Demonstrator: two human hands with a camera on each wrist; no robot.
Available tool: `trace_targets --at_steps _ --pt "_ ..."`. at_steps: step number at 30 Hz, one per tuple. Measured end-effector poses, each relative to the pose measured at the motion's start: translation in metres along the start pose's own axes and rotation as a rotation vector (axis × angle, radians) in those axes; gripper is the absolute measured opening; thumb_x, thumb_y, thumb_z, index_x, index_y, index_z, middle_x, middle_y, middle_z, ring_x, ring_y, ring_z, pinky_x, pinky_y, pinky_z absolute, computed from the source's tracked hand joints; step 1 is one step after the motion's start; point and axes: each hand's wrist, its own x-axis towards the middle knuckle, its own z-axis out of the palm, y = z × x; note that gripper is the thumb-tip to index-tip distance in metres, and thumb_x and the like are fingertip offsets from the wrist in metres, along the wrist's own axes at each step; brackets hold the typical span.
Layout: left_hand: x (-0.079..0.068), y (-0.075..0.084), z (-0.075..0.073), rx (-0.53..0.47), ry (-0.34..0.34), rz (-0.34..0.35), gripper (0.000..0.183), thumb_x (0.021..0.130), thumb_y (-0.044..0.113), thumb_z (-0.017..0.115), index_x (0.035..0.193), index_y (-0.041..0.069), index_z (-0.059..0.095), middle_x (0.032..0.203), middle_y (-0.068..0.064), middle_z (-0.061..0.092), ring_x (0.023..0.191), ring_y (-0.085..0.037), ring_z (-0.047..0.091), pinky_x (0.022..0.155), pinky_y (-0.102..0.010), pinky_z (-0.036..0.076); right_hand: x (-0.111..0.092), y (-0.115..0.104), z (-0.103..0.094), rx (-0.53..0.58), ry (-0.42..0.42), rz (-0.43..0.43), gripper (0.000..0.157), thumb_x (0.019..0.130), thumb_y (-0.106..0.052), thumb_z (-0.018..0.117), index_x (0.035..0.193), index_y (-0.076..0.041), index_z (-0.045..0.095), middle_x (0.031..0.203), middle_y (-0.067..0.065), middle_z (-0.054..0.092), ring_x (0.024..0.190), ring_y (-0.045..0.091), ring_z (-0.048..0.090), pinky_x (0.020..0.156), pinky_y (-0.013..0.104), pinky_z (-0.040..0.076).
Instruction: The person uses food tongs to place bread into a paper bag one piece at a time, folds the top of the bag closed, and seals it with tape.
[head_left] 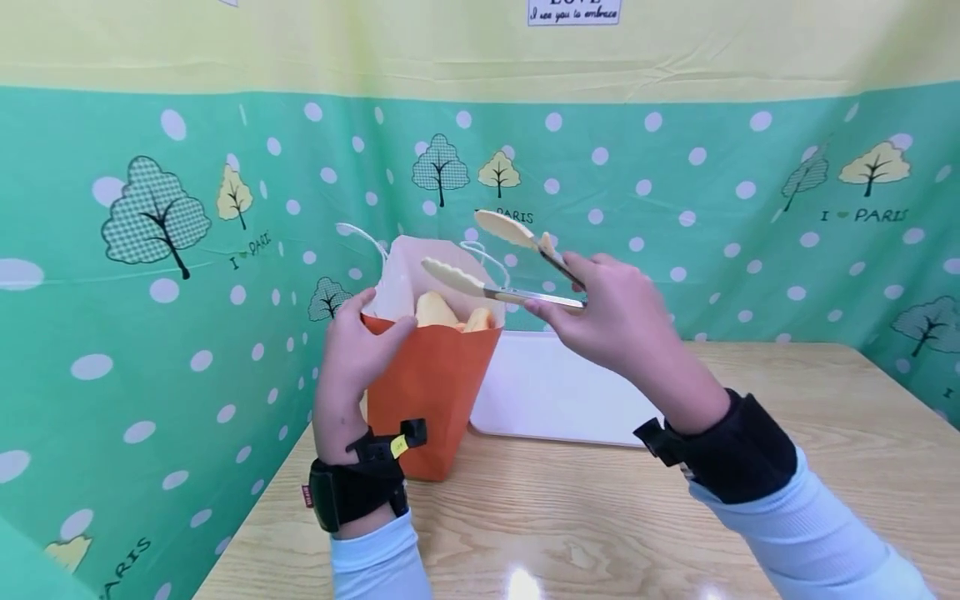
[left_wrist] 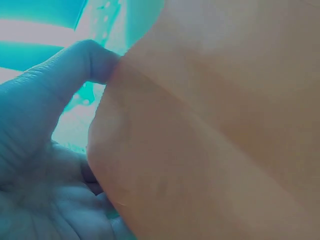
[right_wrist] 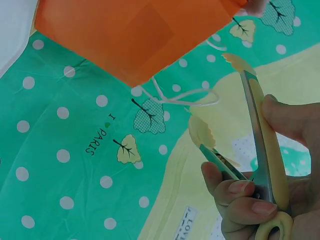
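Note:
An orange paper bag (head_left: 431,392) with a white inside and white cord handles stands upright at the left of the table. Bread-like pieces (head_left: 435,310) show in its mouth. My left hand (head_left: 352,350) holds the bag's left rim, and the left wrist view shows the thumb (left_wrist: 95,60) along that edge. In my right hand (head_left: 618,312) is a pair of tongs (head_left: 531,296) with cream scalloped tips, raised over the bag's right side. The tongs' arms are spread, with nothing between the tips. The right wrist view shows fingers wrapped round the tongs' handle (right_wrist: 272,145).
A white tray (head_left: 562,396) lies flat on the wooden table (head_left: 600,517), behind and to the right of the bag. A green and yellow patterned curtain (head_left: 637,167) hangs close along the back and the left side.

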Motion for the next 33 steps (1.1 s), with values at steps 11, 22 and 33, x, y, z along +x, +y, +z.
trace_targets --at_steps 11,22,33 --pt "0.006 -0.022 -0.014 -0.028 0.121 -0.081 0.072 0.1 0.04 0.054 0.16 0.009 0.03 0.106 -0.016 0.057 0.078 -0.025 0.047 0.073 -0.038 0.043 -0.059 0.061 -0.022 0.151 0.104 0.246 0.065 0.092 -0.047 0.071 0.139 -0.003 0.061 0.089 0.016 0.07 0.075 0.027 0.057 0.058 0.033 0.044" --pt "-0.01 -0.008 -0.015 0.146 0.381 0.078 0.051 0.101 0.019 0.053 0.148 0.001 0.049 0.15 -0.019 0.047 0.085 -0.032 0.055 0.065 -0.036 0.047 -0.088 0.122 -0.025 0.157 -0.175 0.483 0.057 0.093 -0.031 0.071 0.123 0.015 0.054 0.088 0.025 0.057 0.072 0.03 0.05 0.056 0.033 0.04" --pt "-0.035 0.033 0.013 0.025 0.558 0.553 0.028 0.093 0.004 0.063 0.119 -0.005 0.069 0.119 -0.017 0.068 0.118 -0.028 0.061 0.098 -0.046 0.048 -0.123 0.207 -0.026 0.034 -0.332 0.821 0.055 0.088 -0.021 0.07 0.112 0.024 0.049 0.09 0.03 0.052 0.08 0.041 0.054 0.066 0.044 0.049"
